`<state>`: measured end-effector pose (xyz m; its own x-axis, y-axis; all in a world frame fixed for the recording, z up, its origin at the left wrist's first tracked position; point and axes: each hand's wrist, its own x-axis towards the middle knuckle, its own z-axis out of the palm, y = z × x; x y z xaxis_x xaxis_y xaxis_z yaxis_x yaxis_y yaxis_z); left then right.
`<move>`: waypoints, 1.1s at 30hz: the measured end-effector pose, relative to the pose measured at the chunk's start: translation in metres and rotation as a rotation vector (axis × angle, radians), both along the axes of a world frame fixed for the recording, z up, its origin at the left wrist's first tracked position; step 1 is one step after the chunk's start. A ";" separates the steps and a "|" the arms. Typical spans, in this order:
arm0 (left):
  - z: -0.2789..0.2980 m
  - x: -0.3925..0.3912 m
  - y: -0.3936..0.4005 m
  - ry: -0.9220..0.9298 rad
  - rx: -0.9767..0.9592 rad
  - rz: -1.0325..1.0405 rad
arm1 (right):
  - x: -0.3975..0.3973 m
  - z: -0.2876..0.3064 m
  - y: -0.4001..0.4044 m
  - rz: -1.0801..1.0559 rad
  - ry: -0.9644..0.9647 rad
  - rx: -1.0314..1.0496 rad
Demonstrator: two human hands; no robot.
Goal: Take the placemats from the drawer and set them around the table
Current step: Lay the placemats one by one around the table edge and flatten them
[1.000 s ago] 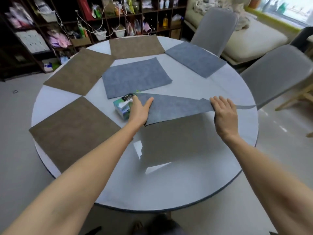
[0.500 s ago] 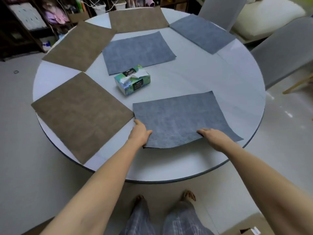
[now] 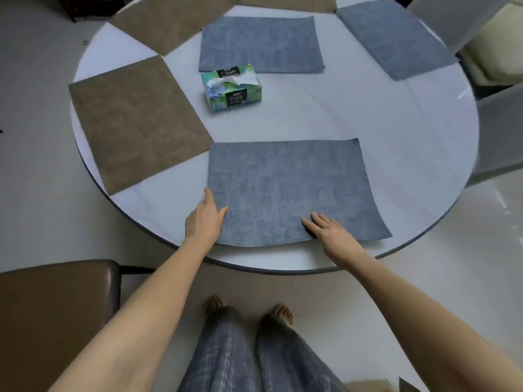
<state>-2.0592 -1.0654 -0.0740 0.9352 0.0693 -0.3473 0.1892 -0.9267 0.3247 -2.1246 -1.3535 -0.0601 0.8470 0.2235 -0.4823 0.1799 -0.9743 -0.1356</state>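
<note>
A grey placemat lies flat on the round white table, near the edge closest to me. My left hand rests at its near left corner, thumb on the mat and index finger along the left edge. My right hand lies flat on the mat's near edge with fingers spread. Around the table lie a brown placemat at the left, a second brown one at the far left, and a grey one at the far right. Another grey placemat sits toward the middle.
A green tissue box stands near the table's middle. A brown seat is at my lower left. Grey chairs stand at the right. My legs and feet are below the table edge.
The grey placemat was carried in the air above the table, then laid down at the near edge. My hands have slid along its near edge and now rest on it.
</note>
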 end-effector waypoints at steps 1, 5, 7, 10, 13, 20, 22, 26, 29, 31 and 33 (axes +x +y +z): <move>-0.001 -0.005 0.000 -0.001 -0.013 0.016 | -0.001 -0.002 0.001 -0.002 0.000 0.005; -0.003 -0.016 -0.003 0.053 -0.085 0.053 | -0.005 -0.011 0.002 -0.042 -0.041 0.033; -0.003 -0.018 0.000 0.072 -0.129 0.069 | -0.010 -0.015 0.005 -0.061 -0.063 0.052; -0.004 -0.025 0.007 0.085 -0.132 0.056 | -0.016 -0.016 0.005 -0.066 -0.085 0.047; -0.005 -0.034 0.011 0.083 -0.117 0.033 | -0.023 -0.016 0.004 -0.057 -0.103 0.032; -0.004 -0.029 0.020 0.057 -0.040 -0.042 | -0.034 -0.015 0.006 -0.106 -0.038 0.063; -0.003 -0.026 0.019 0.055 -0.042 -0.051 | -0.039 -0.016 0.006 -0.119 0.003 0.084; 0.002 -0.021 0.017 0.063 0.016 -0.076 | -0.040 -0.016 0.007 -0.156 0.035 0.141; 0.013 -0.013 0.003 0.022 0.076 -0.063 | -0.029 -0.009 0.003 -0.258 -0.054 0.207; 0.022 -0.002 -0.018 -0.019 0.054 -0.100 | -0.016 -0.002 -0.007 -0.345 -0.164 0.209; 0.031 0.011 -0.047 -0.036 0.016 -0.179 | 0.002 0.006 -0.022 -0.402 -0.213 0.181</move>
